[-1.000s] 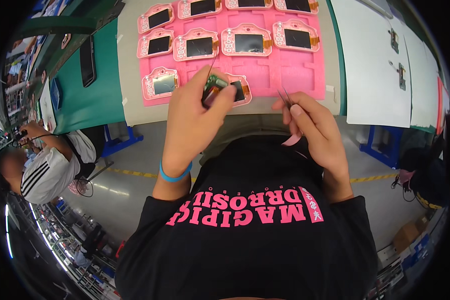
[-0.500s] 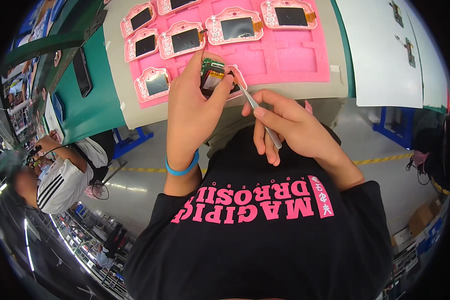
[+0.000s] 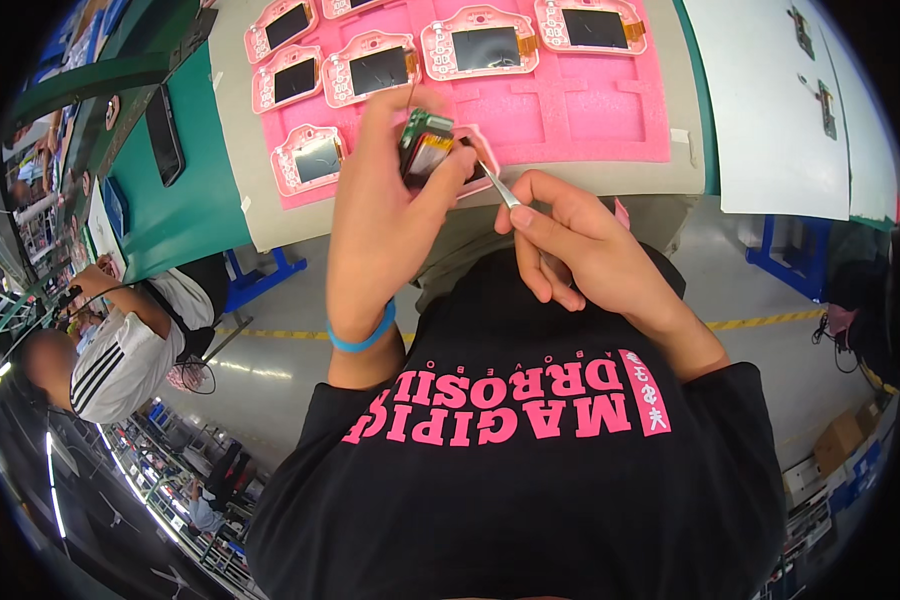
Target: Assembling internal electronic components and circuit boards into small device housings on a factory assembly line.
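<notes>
The left hand (image 3: 382, 225) grips a green circuit board (image 3: 427, 122) and battery (image 3: 431, 153) between thumb and fingers; the right hand (image 3: 582, 242) pinches metal tweezers (image 3: 500, 188), tips over a pink casing (image 3: 487, 149) beside the left thumb.

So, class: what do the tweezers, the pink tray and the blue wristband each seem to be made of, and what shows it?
Tweezers: probably steel, smooth; the silvery-grey surface looks bright.
Pink tray: likely foam, mostly matt, judging by its faintly mottled surface and shaped recesses.
Blue wristband: perhaps silicone or rubber, smooth and evenly coloured; another plastic is possible.
</notes>
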A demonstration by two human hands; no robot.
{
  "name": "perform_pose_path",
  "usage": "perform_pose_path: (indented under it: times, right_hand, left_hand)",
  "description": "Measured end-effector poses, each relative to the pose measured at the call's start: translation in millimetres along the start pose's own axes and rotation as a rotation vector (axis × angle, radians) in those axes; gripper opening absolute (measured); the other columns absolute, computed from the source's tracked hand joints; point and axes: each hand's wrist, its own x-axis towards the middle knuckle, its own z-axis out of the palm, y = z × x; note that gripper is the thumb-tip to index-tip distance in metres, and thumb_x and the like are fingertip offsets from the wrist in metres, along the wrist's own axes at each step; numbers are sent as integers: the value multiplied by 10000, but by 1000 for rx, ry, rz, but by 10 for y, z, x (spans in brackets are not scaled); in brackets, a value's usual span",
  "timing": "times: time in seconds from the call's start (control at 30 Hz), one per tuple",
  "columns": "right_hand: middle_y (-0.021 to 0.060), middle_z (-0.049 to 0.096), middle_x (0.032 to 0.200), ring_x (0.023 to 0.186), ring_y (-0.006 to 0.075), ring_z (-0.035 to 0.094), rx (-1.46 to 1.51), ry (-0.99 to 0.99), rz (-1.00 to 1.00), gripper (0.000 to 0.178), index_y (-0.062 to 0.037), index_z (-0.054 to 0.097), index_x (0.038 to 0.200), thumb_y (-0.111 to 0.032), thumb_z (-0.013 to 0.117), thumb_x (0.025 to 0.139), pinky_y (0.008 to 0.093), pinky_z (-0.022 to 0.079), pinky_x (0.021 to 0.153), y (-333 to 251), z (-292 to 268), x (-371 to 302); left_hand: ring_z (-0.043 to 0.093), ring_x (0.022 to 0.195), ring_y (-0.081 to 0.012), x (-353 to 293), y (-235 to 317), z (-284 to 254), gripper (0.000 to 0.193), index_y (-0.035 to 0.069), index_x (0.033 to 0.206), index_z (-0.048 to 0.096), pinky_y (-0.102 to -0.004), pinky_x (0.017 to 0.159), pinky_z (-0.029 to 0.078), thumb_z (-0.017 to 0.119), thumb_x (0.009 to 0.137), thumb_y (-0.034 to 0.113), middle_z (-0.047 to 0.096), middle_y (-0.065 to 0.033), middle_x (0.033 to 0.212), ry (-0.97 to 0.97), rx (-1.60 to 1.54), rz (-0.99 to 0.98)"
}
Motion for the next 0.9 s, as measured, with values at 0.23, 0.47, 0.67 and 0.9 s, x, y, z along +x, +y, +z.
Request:
perform_pose_path:
  times: [0.23, 0.47, 0.67, 0.9]
  right_hand:
    - [20, 581, 615, 462, 116, 458, -328, 128, -192, 98, -50, 559, 1112, -139, 523, 1128, 244, 344, 497, 65, 79, -61]
    - [7, 564, 612, 516, 159, 504, -609, 228, -277, 50, -49, 550, 1054, -76, 588, 1072, 328, 366, 540, 79, 107, -61]
    - [-15, 544, 595, 507, 92, 481, -759, 255, -344, 44, -55, 573, 1086, -55, 530, 1096, 237, 353, 554, 124, 91, -53]
    - [-2, 562, 611, 519, 132, 498, -632, 205, -291, 16, -61, 552, 1073, -68, 553, 1088, 280, 370, 550, 91, 64, -60]
  left_hand:
    - [602, 691, -94, -251, -73, -280, 226, -1, 1220, 681, -206, 598, 495, 685, 1003, 59, 731, -52, 857, -211, -345, -198]
    - [566, 691, -64, -266, -128, -225, 242, -12, 1260, 699, -186, 605, 473, 661, 1038, 77, 717, -35, 832, -236, -339, -199]
    - [550, 691, -57, -257, -140, -185, 226, -7, 1249, 705, -178, 606, 453, 643, 1055, 92, 703, -24, 812, -223, -358, -200]
    - [557, 674, -71, -226, -164, -136, 208, -15, 1204, 686, -184, 566, 428, 638, 1056, 123, 708, -45, 807, -202, -326, -148]
